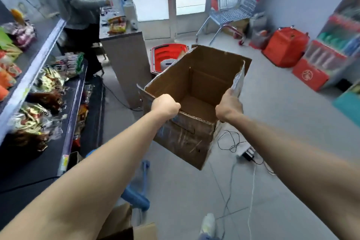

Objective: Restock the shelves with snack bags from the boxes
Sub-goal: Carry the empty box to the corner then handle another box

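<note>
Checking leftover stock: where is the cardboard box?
The cardboard box is centre in the head view, gripped by left hand and right hand, in front of the red basket.

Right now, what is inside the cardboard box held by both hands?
Nothing shows: the cardboard box has bare walls and a bare floor. Its near wall hides the nearest strip of floor.

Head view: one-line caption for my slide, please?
Empty box gripped at its rim by left hand and right hand, stocked shelves at left.
</note>
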Demonstrator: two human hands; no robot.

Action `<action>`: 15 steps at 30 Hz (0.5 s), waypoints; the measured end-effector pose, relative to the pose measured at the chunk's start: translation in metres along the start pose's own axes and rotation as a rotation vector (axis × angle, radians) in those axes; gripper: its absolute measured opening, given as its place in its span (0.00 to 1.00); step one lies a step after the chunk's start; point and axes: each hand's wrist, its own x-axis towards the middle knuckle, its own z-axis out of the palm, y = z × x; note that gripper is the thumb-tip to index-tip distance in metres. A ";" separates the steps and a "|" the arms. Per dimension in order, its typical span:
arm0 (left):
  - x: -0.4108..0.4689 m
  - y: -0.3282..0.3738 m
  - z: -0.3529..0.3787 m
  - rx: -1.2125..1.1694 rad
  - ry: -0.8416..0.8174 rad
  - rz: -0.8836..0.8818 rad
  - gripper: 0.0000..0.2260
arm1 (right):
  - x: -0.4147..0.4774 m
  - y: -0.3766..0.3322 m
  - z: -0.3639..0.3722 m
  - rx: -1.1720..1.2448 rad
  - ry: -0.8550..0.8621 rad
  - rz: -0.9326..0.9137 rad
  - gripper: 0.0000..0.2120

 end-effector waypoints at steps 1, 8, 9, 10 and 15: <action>0.013 0.018 0.004 0.006 -0.015 0.015 0.11 | 0.016 0.009 -0.008 -0.004 0.014 0.019 0.33; 0.083 0.123 0.031 0.001 -0.082 0.133 0.08 | 0.112 0.063 -0.055 -0.045 0.095 0.129 0.32; 0.092 0.136 0.034 0.008 -0.086 0.149 0.09 | 0.122 0.068 -0.061 -0.043 0.107 0.147 0.32; 0.101 0.149 0.035 0.012 -0.087 0.163 0.10 | 0.134 0.073 -0.066 -0.037 0.116 0.163 0.31; 0.161 0.207 0.040 0.049 -0.109 0.255 0.12 | 0.197 0.090 -0.091 0.007 0.153 0.229 0.28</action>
